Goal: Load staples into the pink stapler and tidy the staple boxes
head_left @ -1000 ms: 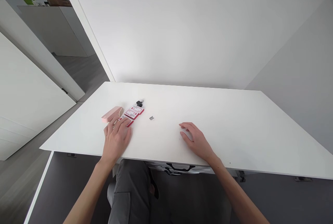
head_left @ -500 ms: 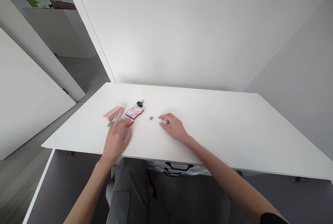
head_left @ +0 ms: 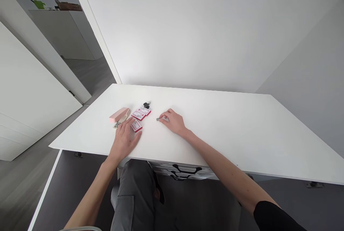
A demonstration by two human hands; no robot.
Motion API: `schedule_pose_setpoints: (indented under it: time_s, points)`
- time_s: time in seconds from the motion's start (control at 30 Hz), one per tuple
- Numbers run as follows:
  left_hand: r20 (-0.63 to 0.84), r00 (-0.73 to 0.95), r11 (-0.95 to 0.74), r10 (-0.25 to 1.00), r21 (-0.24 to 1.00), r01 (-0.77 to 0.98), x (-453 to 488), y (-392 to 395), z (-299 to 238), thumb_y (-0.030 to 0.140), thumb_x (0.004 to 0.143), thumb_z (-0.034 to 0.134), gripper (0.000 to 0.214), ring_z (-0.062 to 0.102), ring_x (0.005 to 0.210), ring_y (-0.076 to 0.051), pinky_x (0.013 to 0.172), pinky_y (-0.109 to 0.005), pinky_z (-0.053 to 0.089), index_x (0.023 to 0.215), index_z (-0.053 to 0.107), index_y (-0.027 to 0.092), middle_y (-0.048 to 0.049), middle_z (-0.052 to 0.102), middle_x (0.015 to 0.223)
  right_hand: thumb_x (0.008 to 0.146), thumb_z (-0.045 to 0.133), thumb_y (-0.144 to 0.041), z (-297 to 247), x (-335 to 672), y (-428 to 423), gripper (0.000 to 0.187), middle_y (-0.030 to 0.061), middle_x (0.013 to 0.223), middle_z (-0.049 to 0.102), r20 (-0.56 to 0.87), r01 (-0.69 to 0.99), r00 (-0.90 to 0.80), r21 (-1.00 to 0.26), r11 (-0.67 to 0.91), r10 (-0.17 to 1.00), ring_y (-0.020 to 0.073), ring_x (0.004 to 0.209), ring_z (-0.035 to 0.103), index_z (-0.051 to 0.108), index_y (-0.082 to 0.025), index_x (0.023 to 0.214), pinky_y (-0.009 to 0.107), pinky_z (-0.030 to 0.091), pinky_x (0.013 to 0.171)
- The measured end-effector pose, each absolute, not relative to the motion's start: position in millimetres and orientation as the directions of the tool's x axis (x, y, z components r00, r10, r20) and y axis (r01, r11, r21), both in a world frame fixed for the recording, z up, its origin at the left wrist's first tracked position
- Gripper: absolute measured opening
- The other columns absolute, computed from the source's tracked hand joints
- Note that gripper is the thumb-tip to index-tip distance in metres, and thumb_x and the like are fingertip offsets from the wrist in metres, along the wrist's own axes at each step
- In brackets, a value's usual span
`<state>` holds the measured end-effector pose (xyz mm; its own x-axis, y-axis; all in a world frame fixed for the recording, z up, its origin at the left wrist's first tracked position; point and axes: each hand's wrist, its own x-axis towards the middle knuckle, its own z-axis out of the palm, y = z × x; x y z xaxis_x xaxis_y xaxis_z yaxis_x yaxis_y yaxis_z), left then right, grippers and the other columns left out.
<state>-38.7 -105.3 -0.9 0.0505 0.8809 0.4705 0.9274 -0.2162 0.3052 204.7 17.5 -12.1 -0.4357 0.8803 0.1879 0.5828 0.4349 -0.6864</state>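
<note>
My left hand (head_left: 124,140) lies flat and open on the white table (head_left: 228,134), its fingertips beside a small red-and-white box (head_left: 136,126) and just short of a pink stapler (head_left: 120,115). Farther back, my right hand (head_left: 174,121) has thumb and forefinger pinched on a small grey strip of staples (head_left: 158,119) that rests on the table. Two more red-and-white boxes (head_left: 141,112) lie next to the stapler. Behind them sits a black binder clip (head_left: 146,105).
The table stands against a white wall in a corner. A black handle (head_left: 185,171) shows under its front edge, above my lap. An open doorway on the left leads to a room with a white cabinet (head_left: 61,34).
My right hand has slid left and away across the table to the grey staple strip and pinched it. The left hand has stayed by the small box, which now lies more apart.
</note>
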Motion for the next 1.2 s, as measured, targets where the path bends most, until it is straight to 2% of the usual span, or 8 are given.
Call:
schedule_pose_setpoints:
  time_s: [0.13,0.3,0.43,0.6,0.77,0.93,1.1,1.2]
  points:
    - [0.425,0.007,-0.170,0.905,0.346,0.923,-38,-106,-1,0.049,0.099,0.053,0.055,0.049,0.139,-0.036,0.113,-0.056,0.041,0.144,0.046,0.017,-0.0196,0.058,0.144,0.097,0.067,-0.039,-12,212,14,0.016,-0.0002,0.107,0.064,0.200,0.501,-0.465,-0.743,0.443,0.862,0.0125,0.081,0.061,0.076,-0.027,0.102,0.030,0.047,0.080]
    - [0.389,-0.053,-0.140,0.920,0.450,0.882,-37,-112,5,0.054,0.097,0.059,0.057,0.054,0.135,-0.033,0.111,-0.051,0.045,0.141,0.050,0.020,-0.0168,0.058,0.142,0.095,0.066,-0.043,-11,235,9,0.022,0.0014,0.102,0.063,0.256,0.262,-0.487,-0.869,0.419,0.835,0.0129,0.079,0.059,0.076,-0.024,0.101,0.030,0.050,0.081]
    - [0.333,-0.075,-0.148,0.940,0.595,0.790,-30,-114,10,0.058,0.091,0.067,0.064,0.062,0.127,-0.030,0.111,-0.050,0.048,0.142,0.051,0.022,-0.0130,0.061,0.142,0.092,0.067,-0.050,-10,254,7,0.029,0.0040,0.106,0.067,0.204,0.153,-0.432,-0.943,0.294,0.878,0.0153,0.086,0.060,0.074,-0.023,0.102,0.032,0.051,0.081]
    - [0.302,-0.062,-0.185,0.951,0.720,0.669,-4,-104,12,0.056,0.087,0.074,0.063,0.064,0.125,-0.027,0.111,-0.048,0.050,0.139,0.054,0.026,-0.0093,0.063,0.142,0.089,0.070,-0.053,-7,260,11,0.032,0.0004,0.086,0.067,0.069,0.060,-0.390,-0.993,0.100,0.918,0.0157,0.077,0.059,0.074,-0.024,0.103,0.035,0.049,0.082]
    - [0.265,-0.008,-0.198,0.964,0.740,0.643,31,-77,9,0.053,0.081,0.080,0.070,0.065,0.120,-0.028,0.103,-0.047,0.054,0.140,0.052,0.029,-0.0088,0.064,0.143,0.082,0.079,-0.055,-5,262,20,0.035,0.0003,0.082,0.065,0.023,-0.154,-0.398,-0.987,-0.042,0.917,0.0170,0.079,0.060,0.075,-0.024,0.098,0.038,0.048,0.089]
    - [0.188,-0.001,-0.152,0.982,0.801,0.578,58,-45,9,0.053,0.074,0.086,0.080,0.063,0.126,-0.030,0.109,-0.048,0.050,0.141,0.053,0.028,-0.0097,0.068,0.134,0.078,0.085,-0.054,-4,267,31,0.035,0.0000,0.082,0.058,0.015,-0.383,-0.424,-0.909,-0.164,0.905,0.0144,0.077,0.053,0.076,-0.023,0.092,0.033,0.048,0.080]
    - [0.169,-0.022,-0.141,0.985,0.880,0.454,66,-22,9,0.052,0.066,0.091,0.082,0.070,0.110,-0.026,0.098,-0.041,0.055,0.136,0.059,0.024,-0.0115,0.062,0.137,0.077,0.086,-0.053,-2,269,37,0.033,0.0003,0.093,0.057,0.006,-0.465,-0.413,-0.861,-0.205,0.911,0.0118,0.077,0.051,0.077,-0.023,0.089,0.029,0.047,0.074]
    - [0.122,-0.042,-0.096,0.992,0.912,0.398,64,-20,8,0.055,0.067,0.089,0.067,0.071,0.098,-0.024,0.085,-0.038,0.057,0.121,0.066,0.022,-0.0106,0.068,0.127,0.077,0.086,-0.053,-1,270,38,0.033,0.0005,0.095,0.059,-0.012,-0.454,-0.416,-0.864,-0.219,0.909,0.0126,0.079,0.054,0.077,-0.024,0.090,0.029,0.047,0.070]
